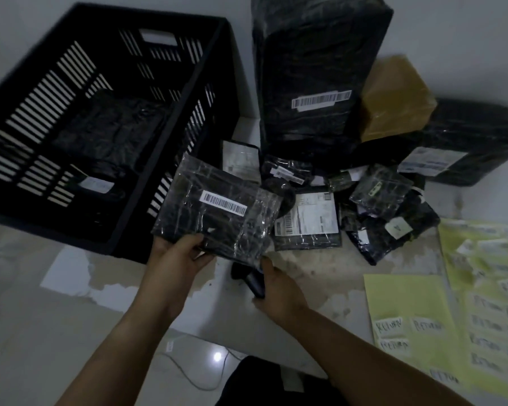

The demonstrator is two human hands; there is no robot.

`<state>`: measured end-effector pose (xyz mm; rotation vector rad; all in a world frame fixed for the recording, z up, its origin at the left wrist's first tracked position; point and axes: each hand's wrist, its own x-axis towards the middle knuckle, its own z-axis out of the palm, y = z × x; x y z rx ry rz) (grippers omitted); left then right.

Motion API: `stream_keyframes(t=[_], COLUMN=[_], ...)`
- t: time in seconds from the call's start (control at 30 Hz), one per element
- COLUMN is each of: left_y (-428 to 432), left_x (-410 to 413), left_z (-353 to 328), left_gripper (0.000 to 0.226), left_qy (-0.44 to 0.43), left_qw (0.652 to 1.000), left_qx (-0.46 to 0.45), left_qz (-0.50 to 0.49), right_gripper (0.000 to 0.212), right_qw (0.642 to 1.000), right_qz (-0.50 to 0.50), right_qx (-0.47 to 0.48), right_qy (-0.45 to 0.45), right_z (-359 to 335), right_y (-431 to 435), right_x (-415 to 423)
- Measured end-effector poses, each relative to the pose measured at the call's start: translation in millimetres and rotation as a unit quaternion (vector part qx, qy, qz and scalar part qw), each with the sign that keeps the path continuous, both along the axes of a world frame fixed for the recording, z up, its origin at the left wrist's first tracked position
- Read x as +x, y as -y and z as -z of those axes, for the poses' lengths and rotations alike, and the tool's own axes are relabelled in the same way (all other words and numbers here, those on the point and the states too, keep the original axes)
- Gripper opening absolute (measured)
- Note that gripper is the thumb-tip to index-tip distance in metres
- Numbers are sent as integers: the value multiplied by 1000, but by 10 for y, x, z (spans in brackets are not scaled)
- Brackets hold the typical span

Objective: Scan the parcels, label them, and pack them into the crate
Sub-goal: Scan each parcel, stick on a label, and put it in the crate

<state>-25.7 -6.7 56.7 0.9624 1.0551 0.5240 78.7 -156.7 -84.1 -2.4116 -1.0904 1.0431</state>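
My left hand (pixel 176 256) grips the near edge of a flat black parcel (pixel 217 209) wrapped in clear film, its white barcode strip facing up. It is held just right of the black slatted crate (pixel 170 121). My right hand (pixel 279 285) holds a dark handheld scanner (pixel 251 278) just below the parcel's near right corner. Inside the crate lie a black wrapped parcel (pixel 109 133) and a smaller one with a white label (pixel 97 184). Several small black parcels (pixel 373 200) lie in a pile to the right.
A tall black-wrapped box (pixel 314 74) with a barcode stands behind the pile, a brown taped box (pixel 393 98) and a large black parcel (pixel 464 148) beside it. Yellow sheets (pixel 417 309) of "RETURN" stickers lie at the right. A cable (pixel 188 376) runs along the floor below the table edge.
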Motion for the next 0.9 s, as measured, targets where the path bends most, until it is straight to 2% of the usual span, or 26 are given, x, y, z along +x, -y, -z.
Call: stream_keyframes(t=[0.07,0.2,0.43,0.53,0.7,0.9], left_y=[7,28,214,414,866,1354], left_x=[-30,-110,-228,-184,50,208], left_z=[-22,15,230,305,328,397], left_gripper=[33,35,15,33,19,31], left_qy=[31,63,61,69,56,26], left_qw=[999,993,987,987,986,984], left_qx=[-42,-98,-138,-143,-153,-165], left_qz=[-9,-16,-54,-37,21,66], right_gripper=[85,86,68,54,17,9], right_qw=[998,980,966,958,932,913], right_qz=[15,53,160,200,260,306], right_qx=[33,92,92,87,133,166], right_qy=[-57,-168,-182,-188,-214,-212], right_z=[-61,-361,-973,-1139,-1378,-1636], right_y=[59,374,1075,1326,1682,2109], right_x=[42,214,483,529,479,344])
